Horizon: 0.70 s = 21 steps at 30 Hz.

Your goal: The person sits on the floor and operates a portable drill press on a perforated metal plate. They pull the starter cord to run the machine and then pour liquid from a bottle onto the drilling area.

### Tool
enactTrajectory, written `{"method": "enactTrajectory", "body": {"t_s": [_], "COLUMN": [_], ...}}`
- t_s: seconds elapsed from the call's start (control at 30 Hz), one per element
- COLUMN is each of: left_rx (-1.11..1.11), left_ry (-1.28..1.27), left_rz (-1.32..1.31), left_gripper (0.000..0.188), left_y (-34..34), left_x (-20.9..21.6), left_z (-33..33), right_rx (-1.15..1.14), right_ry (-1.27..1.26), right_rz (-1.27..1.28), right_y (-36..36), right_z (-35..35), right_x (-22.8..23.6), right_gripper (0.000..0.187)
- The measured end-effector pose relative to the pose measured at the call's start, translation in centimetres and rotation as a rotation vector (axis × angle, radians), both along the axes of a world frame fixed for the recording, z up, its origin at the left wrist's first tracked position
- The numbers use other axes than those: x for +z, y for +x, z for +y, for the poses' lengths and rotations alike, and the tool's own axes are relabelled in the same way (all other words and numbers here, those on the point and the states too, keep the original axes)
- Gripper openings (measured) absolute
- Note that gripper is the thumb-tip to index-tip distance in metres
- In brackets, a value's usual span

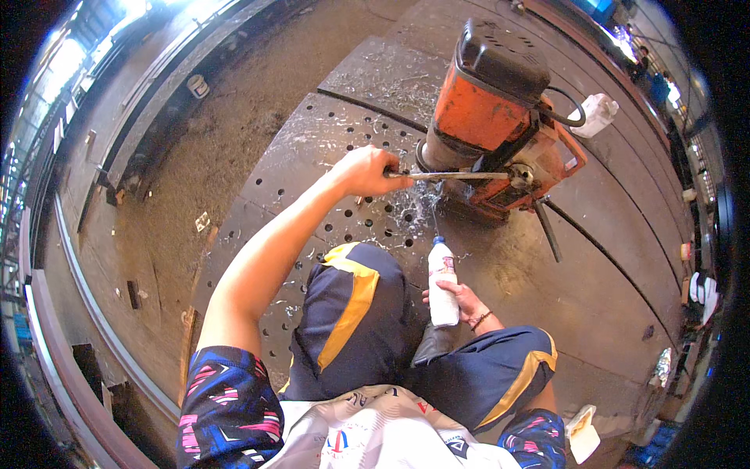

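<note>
Left hand: closed around the feed handle of the orange drill.
Right hand: grips a white plastic bottle, upright, just below the drill; contents not visible.
Steel plate: perforated, under the drill.

The drill stands on the perforated plate, with the bottle just before it.

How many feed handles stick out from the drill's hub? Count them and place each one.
2 show on the orange drill. One handle runs left from the hub, gripped by the left hand. Another handle slants down-right, free. A third may be hidden behind the body.
</note>
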<state>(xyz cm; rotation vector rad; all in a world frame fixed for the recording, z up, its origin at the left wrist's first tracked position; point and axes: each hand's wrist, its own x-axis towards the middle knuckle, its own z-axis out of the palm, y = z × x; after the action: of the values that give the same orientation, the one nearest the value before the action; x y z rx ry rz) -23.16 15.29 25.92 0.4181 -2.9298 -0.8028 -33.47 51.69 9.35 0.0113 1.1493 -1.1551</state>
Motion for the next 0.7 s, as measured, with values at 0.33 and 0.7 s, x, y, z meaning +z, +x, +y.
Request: {"method": "enactTrajectory", "body": {"t_s": [0.33, 0.7], "left_rx": [0.013, 0.012], "left_ry": [-0.028, -0.017], "left_rz": [0.019, 0.03], "left_gripper": [0.058, 0.062], "left_y": [-0.01, -0.03], "left_x": [-0.44, -0.68], "left_z": [-0.02, -0.08], "right_rx": [-0.004, -0.026], "right_ry": [0.04, 0.048], "right_rz": [0.021, -0.004], "right_y": [-0.14, -0.18], "right_z": [0.78, 0.63], "right_x": [-0.81, -0.39], "right_gripper": [0.044, 0.041]}}
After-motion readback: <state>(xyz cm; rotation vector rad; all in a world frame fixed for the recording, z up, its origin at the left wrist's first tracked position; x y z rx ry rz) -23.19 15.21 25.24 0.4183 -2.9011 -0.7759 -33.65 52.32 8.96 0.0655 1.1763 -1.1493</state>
